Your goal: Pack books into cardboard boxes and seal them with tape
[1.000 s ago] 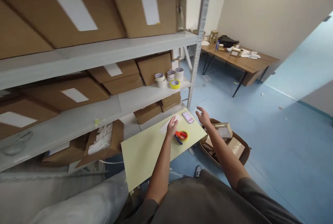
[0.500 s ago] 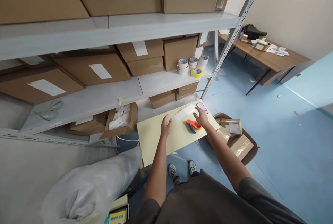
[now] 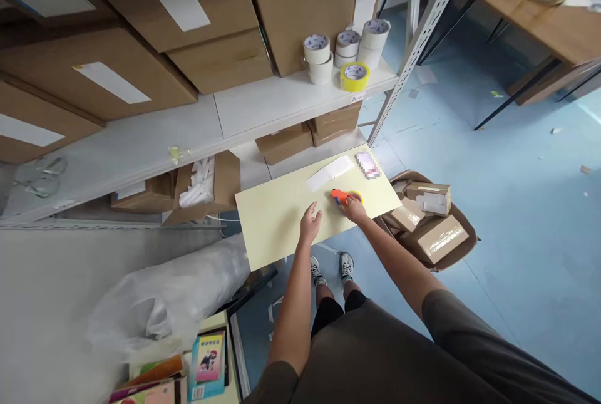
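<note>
An orange and blue tape dispenser (image 3: 339, 194) with a yellow-rimmed roll lies at the right half of the pale yellow board (image 3: 267, 222). My right hand (image 3: 354, 210) has its fingers closed round the dispenser and covers part of it. Above the board hovers my left hand (image 3: 310, 224), fingers apart and holding nothing. Farther back on the board are a white paper strip (image 3: 331, 172) and a blurred-out phone (image 3: 367, 165).
Beyond the board stands a metal shelf (image 3: 178, 128) with cartons, tape rolls (image 3: 354, 76) and a box of white material (image 3: 200, 181). An open carton (image 3: 469, 228) of taped boxes sits right. Plastic wrap (image 3: 173, 291) and books (image 3: 209, 360) lie left. A wooden table (image 3: 530, 12) is far right.
My right hand has come down and back from beside the phone and taken hold of the tape dispenser. My left hand has shifted slightly right, still open. The view has tilted downward.
</note>
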The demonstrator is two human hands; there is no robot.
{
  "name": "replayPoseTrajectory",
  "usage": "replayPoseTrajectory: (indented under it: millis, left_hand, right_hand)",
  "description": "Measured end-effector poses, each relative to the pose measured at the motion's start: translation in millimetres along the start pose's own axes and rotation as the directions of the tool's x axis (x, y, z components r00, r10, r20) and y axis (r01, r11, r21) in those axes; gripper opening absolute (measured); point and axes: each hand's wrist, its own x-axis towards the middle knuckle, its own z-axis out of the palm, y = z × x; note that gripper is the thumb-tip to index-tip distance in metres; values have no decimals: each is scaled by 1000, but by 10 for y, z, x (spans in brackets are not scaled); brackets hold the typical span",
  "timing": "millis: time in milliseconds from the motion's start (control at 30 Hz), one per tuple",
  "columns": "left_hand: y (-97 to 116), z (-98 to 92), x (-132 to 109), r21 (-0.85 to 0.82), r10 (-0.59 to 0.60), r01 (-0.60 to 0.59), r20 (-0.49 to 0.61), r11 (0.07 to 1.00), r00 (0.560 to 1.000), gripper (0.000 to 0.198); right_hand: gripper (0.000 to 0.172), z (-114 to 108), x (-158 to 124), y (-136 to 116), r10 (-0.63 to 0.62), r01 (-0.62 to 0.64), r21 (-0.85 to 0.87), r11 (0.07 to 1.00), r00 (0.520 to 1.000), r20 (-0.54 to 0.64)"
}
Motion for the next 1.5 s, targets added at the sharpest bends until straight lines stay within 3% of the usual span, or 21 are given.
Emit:
replayPoseTrajectory:
  millis: [100,200,367,467,567,667,833,933,1000,1167,1300,1500]
  left_hand:
    - [-89,144,-61,22,-39,39,6,999,999,47]
    - [-133,214,-92,25,-82,82,14,996,997,40]
    - [-1,195,-115,31,-69,70,-10,997,998,36]
    - [201,99,-136,35,-34,34,-20,999,999,35]
    - [469,-82,-131,44,11,-9,-46,999,999,34]
    - [786,-324,-107,15,81,-80,-76,997,994,34]
    - [1339,-769,-172,-56,222,-229,-103,972,970,34]
    - [1641,-1061,-306,-69,354,-359,-69,931,933,35]
    - [1824,-1258,-416,-49,444,-445,-20,894,896,36]
    - [2169,-1631,-685,60,595,-604,119,795,795,31]
    - [2287,-1747,-837,109,658,-677,165,728,735,27]
    - [2292,-1866,-902,179,702,-707,103,684,705,16]
  right_hand:
    - [63,203,123,-26,109,-97,-141,985,990,85]
    - [56,256,217,-47,154,-129,-230,965,984,95]
    - [47,51,214,33,119,-81,-249,965,983,142]
    - [42,-154,91,71,-13,36,-253,967,996,92]
    - [45,-442,-74,-10,-213,207,-249,946,977,6]
    - [49,-840,-273,-240,-365,331,-256,908,926,-96]
    - [53,-1518,-679,-763,-511,476,-186,859,812,-282]
    - [43,-1742,-893,-1051,-605,618,-73,782,726,-327]
    - [39,-1798,-1003,-1226,-627,676,15,736,690,-361]
    - [36,-1786,-1206,-1619,-618,734,203,648,663,-422]
    - [28,-1775,-1322,-1864,-635,758,231,610,642,-430]
    - [26,-1725,-1373,-2110,-670,783,223,580,615,-417]
